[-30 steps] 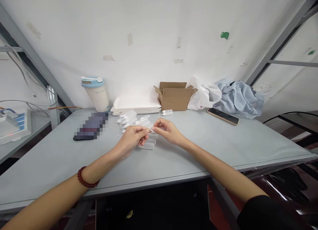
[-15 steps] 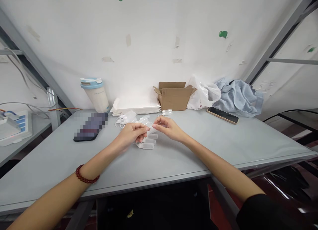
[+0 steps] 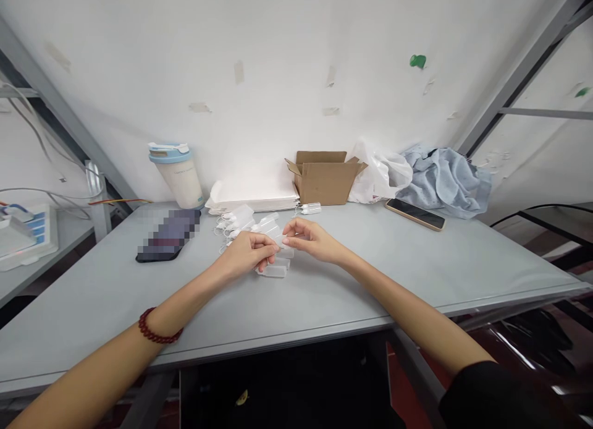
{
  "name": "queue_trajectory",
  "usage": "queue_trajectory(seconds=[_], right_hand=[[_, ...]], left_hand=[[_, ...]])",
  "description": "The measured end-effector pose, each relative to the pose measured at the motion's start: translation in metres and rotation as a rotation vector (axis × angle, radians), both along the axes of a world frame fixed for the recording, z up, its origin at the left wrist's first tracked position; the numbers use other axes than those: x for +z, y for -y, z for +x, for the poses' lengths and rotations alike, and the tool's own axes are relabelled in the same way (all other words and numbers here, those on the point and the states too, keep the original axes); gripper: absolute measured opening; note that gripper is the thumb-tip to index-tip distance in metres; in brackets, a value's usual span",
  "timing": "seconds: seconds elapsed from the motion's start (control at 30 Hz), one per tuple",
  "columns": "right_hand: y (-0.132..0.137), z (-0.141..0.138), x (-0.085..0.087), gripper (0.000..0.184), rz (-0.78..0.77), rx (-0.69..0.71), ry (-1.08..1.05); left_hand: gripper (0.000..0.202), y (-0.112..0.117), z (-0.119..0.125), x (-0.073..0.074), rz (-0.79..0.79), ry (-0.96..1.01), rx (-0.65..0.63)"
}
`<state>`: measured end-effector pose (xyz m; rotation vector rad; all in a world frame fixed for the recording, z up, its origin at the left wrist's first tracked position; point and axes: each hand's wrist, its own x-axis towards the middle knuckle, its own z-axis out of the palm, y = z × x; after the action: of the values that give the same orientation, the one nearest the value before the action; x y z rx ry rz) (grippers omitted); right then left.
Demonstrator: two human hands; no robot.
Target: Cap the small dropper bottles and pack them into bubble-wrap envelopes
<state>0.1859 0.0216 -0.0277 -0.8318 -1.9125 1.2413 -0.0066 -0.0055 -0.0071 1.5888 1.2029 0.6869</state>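
Observation:
Over the middle of the table my left hand [image 3: 250,253] and my right hand [image 3: 311,240] meet, almost fingertip to fingertip. Both are closed in a pinch. Whatever lies between the fingers is too small and clear to make out; it may be thin string or a bit of translucent plastic. Behind and beneath them lie several translucent, bottle-shaped plastic pieces with thin white loops [image 3: 241,217], partly covered by my left hand. One such piece [image 3: 273,271] rests just below my left fingertips. Another looped piece [image 3: 310,208] is by itself in front of the cardboard box.
At the back stand a cup with a blue lid [image 3: 178,178], a stack of white flat sheets or envelopes [image 3: 252,197], an open cardboard box [image 3: 327,185], a white plastic bag [image 3: 377,175] and blue cloth [image 3: 445,178]. One phone [image 3: 414,214] lies right, a blurred dark device [image 3: 169,234] left.
My fingertips have shifted slightly; the left hand sits a little lower, still pinched close to the right. The plastic pieces on the table look the same.

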Motion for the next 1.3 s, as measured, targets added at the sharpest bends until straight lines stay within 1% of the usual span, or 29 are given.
queue_trajectory(seconds=[0.13,0.2,0.23,0.3,0.37,0.4,0.43,0.5,0.57,0.63,0.73,0.83,0.9,0.97,1.03,1.17,1.3], right_hand=[[-0.007,0.0,-0.004,0.026,-0.028,0.01,-0.001],[-0.016,0.004,-0.007,0.025,-0.002,-0.04,0.008],[-0.022,0.008,-0.009,0.024,0.042,-0.101,0.029],[-0.037,0.02,-0.013,0.021,0.154,-0.27,0.113],[-0.054,0.034,-0.019,0.02,0.304,-0.421,0.236],[-0.061,0.041,-0.022,0.021,0.391,-0.478,0.311],[-0.068,0.048,-0.025,0.023,0.466,-0.501,0.385],[-0.079,0.057,-0.031,0.029,0.551,-0.493,0.488],[-0.084,0.062,-0.037,0.036,0.563,-0.463,0.56],[-0.087,0.063,-0.042,0.041,0.571,-0.423,0.606],[-0.088,0.063,-0.048,0.046,0.58,-0.389,0.649],[-0.088,0.062,-0.048,0.046,0.592,-0.398,0.683],[-0.086,0.061,-0.046,0.043,0.601,-0.417,0.704],[-0.085,0.059,-0.044,0.037,0.595,-0.441,0.728],[-0.083,0.057,-0.043,0.031,0.587,-0.455,0.741],[-0.082,0.052,-0.045,0.026,0.594,-0.439,0.723],[-0.077,0.049,-0.041,0.022,0.574,-0.439,0.688]], left_hand=[[0.018,-0.003,0.001,0.0,0.011,-0.032,-0.021],[0.019,-0.003,0.0,0.001,0.059,-0.03,0.007],[0.019,-0.003,-0.001,0.003,0.103,-0.021,0.044],[0.02,-0.004,-0.005,0.006,0.209,0.005,0.153],[0.019,-0.007,-0.011,0.011,0.299,0.031,0.258],[0.019,-0.009,-0.015,0.014,0.332,0.034,0.297],[0.018,-0.011,-0.019,0.016,0.363,0.026,0.328],[0.019,-0.017,-0.028,0.02,0.425,-0.046,0.384],[0.019,-0.022,-0.036,0.022,0.463,-0.196,0.405],[0.019,-0.027,-0.042,0.022,0.47,-0.387,0.377],[0.02,-0.032,-0.048,0.018,0.477,-0.633,0.286],[0.029,-0.034,-0.05,0.015,0.461,-0.785,0.245],[0.034,-0.033,-0.05,0.014,0.435,-0.859,0.277],[0.035,-0.031,-0.048,0.016,0.418,-0.904,0.33],[0.035,-0.029,-0.046,0.018,0.423,-0.903,0.364],[0.037,-0.025,-0.04,0.018,0.511,-0.817,0.335],[0.039,-0.022,-0.032,0.01,0.588,-0.713,0.306]])
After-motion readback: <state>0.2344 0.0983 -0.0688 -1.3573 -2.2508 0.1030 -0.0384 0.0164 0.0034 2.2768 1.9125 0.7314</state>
